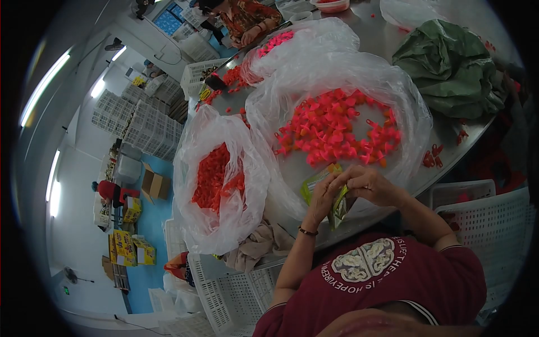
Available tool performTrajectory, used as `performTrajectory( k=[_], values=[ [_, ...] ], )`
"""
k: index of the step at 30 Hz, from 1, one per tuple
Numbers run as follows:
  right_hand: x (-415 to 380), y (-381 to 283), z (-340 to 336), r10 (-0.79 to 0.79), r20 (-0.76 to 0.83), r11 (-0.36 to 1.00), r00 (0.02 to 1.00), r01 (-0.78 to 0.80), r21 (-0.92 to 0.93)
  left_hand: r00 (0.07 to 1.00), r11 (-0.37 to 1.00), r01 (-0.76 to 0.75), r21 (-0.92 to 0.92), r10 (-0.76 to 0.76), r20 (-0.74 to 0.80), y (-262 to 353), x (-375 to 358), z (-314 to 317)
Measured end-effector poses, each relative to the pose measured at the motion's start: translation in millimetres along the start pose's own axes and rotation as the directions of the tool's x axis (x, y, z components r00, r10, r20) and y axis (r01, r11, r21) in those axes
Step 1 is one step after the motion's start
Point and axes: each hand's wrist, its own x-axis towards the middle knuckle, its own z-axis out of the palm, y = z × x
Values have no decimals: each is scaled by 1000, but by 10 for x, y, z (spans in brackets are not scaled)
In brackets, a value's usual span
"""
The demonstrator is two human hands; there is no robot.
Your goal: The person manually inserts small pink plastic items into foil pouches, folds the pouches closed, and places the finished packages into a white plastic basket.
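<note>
My left hand (pixel 321 201), with a bracelet at the wrist, is closed on a shiny green and yellow packet (pixel 338 209). From the other side my right hand (pixel 370 184) pinches the top of the same packet, with the fingertips of both hands close together. Another green packet edge (pixel 309 187) shows just beyond my left fingers. Ahead of the hands lies a heap of pink-red plastic pieces with small rings and some orange parts (pixel 337 126), inside an opened clear plastic bag (pixel 412 92). The packet's opening is hidden by my fingers.
To the left, a clear bag (pixel 255 168) holds small red pieces (pixel 210 180). A green sack (pixel 449 67) lies at the far right of the metal table (pixel 370 28). White plastic crates (pixel 236 295) stand below the edge. Another person (pixel 250 22) works across the table.
</note>
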Motion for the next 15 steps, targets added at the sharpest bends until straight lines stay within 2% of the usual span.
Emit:
performTrajectory(
  k=[1, 2, 3, 4, 5, 6, 8, 9, 11, 12, 14, 15],
  values=[
    [-4, 44, -21, 0, -1, 1000, 1000, 0, -1, 993, 993, 116, -31, -114, 42, -125, -6, -11],
    [-14, 123, -48, -44, -25, 932, 999, 32, -361, 970, 971, 231, -55, -226, 89, -226, -30, -10],
    [21, 144, -75, -99, -34, 736, 994, 50, -675, 971, 973, 224, -49, -219, 92, -237, -62, -3],
    [47, 120, -108, -114, -38, 727, 993, 58, -684, 986, 986, 168, -17, -168, 5, -240, -59, -4],
    [25, 45, -114, -82, -92, 847, 992, 21, -531, 990, 993, 120, 15, -119, -82, -239, -46, 3],
    [5, -3, -91, -34, -138, 938, 990, -16, -347, 990, 993, 117, 19, -115, -82, -188, -49, 28],
    [22, 91, -55, -75, -119, 915, 990, 20, -404, 986, 983, 92, -156, -112, -125, -54, -64, 106],
    [23, 136, -34, -107, -98, 889, 989, 50, -455, 986, 983, 90, -157, -110, -125, -83, -72, 85],
    [30, 167, -6, -109, -105, 905, 988, 55, -423, 971, 968, 232, -93, -226, 73, -168, -84, 10],
    [27, 177, 4, -109, -110, 919, 988, 59, -389, 971, 968, 232, -94, -226, 73, -174, -94, 5],
    [-3, 205, 1, -102, -96, 923, 990, 58, -380, 965, 928, 258, -268, -235, 118, -182, -108, -6],
    [-15, 218, -7, -96, -83, 927, 992, 58, -372, 965, 928, 257, -268, -233, 118, -178, -112, -17]
  ],
)
